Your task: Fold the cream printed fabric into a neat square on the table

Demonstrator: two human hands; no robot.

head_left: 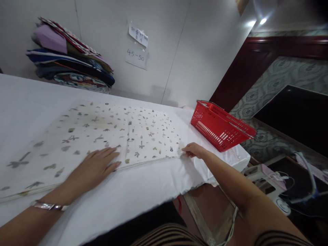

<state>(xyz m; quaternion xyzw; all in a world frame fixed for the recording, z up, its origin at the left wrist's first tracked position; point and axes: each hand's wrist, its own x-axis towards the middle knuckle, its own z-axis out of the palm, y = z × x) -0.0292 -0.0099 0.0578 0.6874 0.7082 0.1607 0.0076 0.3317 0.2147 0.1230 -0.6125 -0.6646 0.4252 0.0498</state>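
Note:
A white cloth [112, 123] with a small grey and green leaf print lies folded in layers on the table, with a crease across it. My left hand [99, 164] rests flat near its front edge, fingers stretched out and slightly apart. At the cloth's near right corner, my right hand [193, 150] pinches the fabric between thumb and fingers. A metal bracelet [48, 206] is around my left wrist.
A white-covered table [143, 184] carries the cloth. The red plastic basket [217, 126] stands at its right end. Against the wall at the back left is a stack of folded clothes [69, 58]. A white stool [271, 184] stands beyond the table's right edge.

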